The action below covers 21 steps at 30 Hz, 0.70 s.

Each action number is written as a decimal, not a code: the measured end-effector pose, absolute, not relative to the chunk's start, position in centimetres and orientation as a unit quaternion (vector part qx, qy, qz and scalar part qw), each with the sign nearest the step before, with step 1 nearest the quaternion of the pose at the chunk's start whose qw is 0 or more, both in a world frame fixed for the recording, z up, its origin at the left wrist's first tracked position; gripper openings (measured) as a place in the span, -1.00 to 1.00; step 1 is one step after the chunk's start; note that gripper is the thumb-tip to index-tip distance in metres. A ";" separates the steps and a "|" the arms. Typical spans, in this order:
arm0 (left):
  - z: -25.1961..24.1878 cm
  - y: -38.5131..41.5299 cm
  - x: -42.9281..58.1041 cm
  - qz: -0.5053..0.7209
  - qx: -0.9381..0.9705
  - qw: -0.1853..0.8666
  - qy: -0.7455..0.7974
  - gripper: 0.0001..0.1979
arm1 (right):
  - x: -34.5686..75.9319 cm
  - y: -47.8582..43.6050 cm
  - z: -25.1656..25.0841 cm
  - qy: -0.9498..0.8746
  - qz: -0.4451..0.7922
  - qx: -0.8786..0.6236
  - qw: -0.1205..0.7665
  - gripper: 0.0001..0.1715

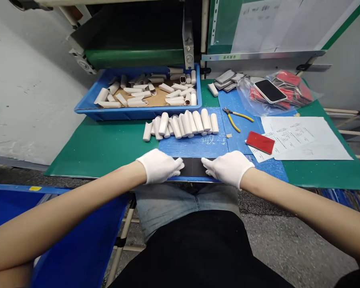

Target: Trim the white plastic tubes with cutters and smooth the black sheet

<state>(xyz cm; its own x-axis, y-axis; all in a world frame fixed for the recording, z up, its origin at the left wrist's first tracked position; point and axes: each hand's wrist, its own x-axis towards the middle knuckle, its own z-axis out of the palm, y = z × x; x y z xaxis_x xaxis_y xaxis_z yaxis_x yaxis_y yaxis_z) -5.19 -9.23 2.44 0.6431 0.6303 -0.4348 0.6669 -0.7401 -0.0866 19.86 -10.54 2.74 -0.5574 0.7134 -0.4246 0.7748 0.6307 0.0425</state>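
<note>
A flat black rectangular sheet (pixel 193 167) lies on the blue mat (pixel 198 146) at the table's near edge. My left hand (pixel 159 166), in a white glove, presses on its left end with the fingers lying flat. At the sheet's right end rests my right hand (pixel 229 168), also gloved, its fingers flat on the sheet. Just beyond the sheet a row of white rolled tubes (pixel 181 125) lies on the mat.
A blue tray (pixel 90 105) with several more white tubes sits at the back. Yellow-handled pliers (pixel 237 118), a red card (pixel 260 142), printed papers (pixel 303 138), a phone (pixel 270 91) on a plastic bag of red pieces, and grey pieces (pixel 226 79) lie right. A blue bin (pixel 78 248) stands lower left.
</note>
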 end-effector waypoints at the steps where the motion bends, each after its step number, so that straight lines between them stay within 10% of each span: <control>1: 2.7 -9.2 -5.3 -0.229 0.905 0.040 0.357 -0.68 | 19.7 -10.6 2.9 0.878 -0.078 0.425 0.205 -0.42; 21: 3.3 -10.0 -5.3 -0.250 0.887 0.043 0.387 -0.65 | 19.9 -9.9 4.5 0.883 -0.059 0.385 0.262 -0.50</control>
<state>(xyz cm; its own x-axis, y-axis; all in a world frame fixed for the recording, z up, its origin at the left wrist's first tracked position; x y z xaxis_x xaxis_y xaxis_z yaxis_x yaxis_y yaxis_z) -5.33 -10.03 3.25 0.5757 0.6647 -0.4762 0.7080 -0.6966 -0.1163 19.88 -9.95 4.49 -0.5664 0.6492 -0.5077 0.7113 0.6962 0.0967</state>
